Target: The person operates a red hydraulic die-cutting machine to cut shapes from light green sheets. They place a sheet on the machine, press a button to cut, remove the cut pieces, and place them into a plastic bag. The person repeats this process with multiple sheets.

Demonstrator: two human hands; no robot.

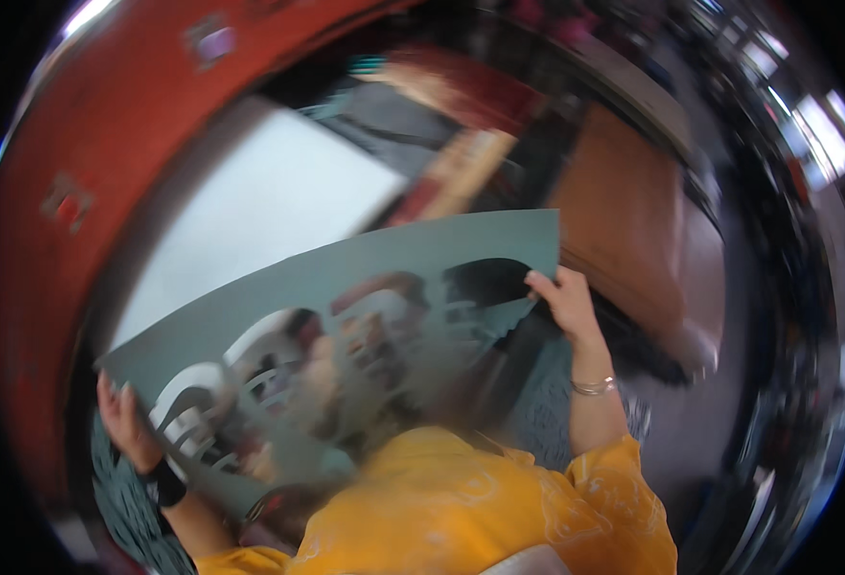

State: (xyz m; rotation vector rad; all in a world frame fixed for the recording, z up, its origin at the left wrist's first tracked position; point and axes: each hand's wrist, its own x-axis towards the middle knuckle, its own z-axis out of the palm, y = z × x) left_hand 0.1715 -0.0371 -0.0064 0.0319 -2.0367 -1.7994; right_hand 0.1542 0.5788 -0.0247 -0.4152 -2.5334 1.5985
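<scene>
Hands wide apart: left hand (127, 419) and right hand (566, 301) each clamp an opposite side of a wide grey-green sheet with arch-shaped patches (336, 276), nearer the body than a flat white panel (269, 206).

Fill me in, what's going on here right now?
A person in a yellow top holds a wide, thin grey-green sheet with arch shapes across it, the left hand at its left edge and the right hand at its right edge. Beyond lies a flat white panel, with a brown panel to the right.
</scene>
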